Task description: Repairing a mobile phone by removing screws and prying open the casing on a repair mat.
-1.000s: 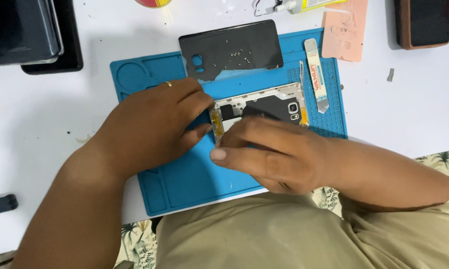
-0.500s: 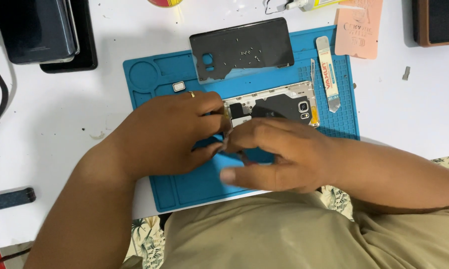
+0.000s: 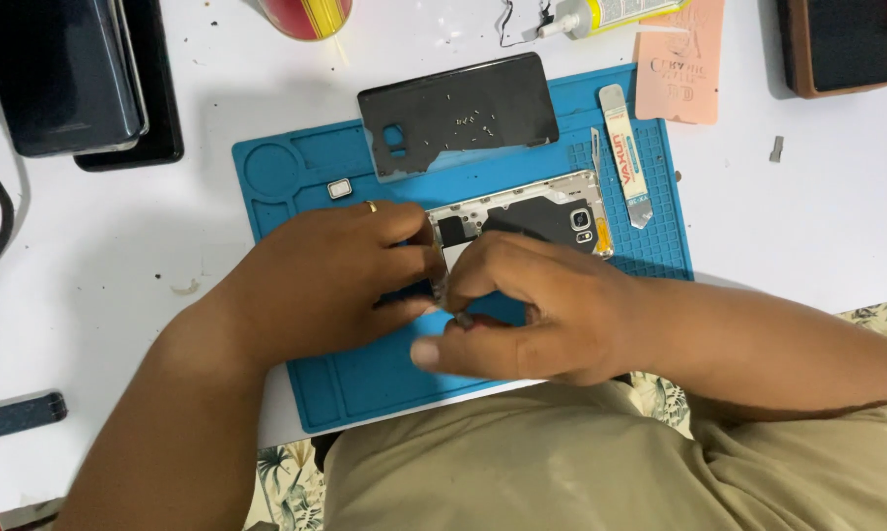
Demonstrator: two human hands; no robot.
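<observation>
the opened phone (image 3: 522, 218) lies on the blue repair mat (image 3: 650, 246), its far end showing the camera and metal frame, the near end hidden under my hands. its dark back cover (image 3: 458, 113) is already off and lies apart at the top of the mat, so i judge the opening step done and the inside work under way; how much is left inside i cannot see.

my left hand (image 3: 330, 280) rests on the near end of the phone, fingers curled and pinching at its edge. my right hand (image 3: 532, 320) is bunched with thumb and fingertips closed on something small and dark at the same spot; what it is i cannot tell.

a flat pry tool (image 3: 624, 152) lies untouched on the mat's right side, a small square part (image 3: 340, 189) at its upper left.

compared with half a second ago, my two hands have drawn tighter together over the phone's end, and the view sits a little lower on the mat.
</observation>
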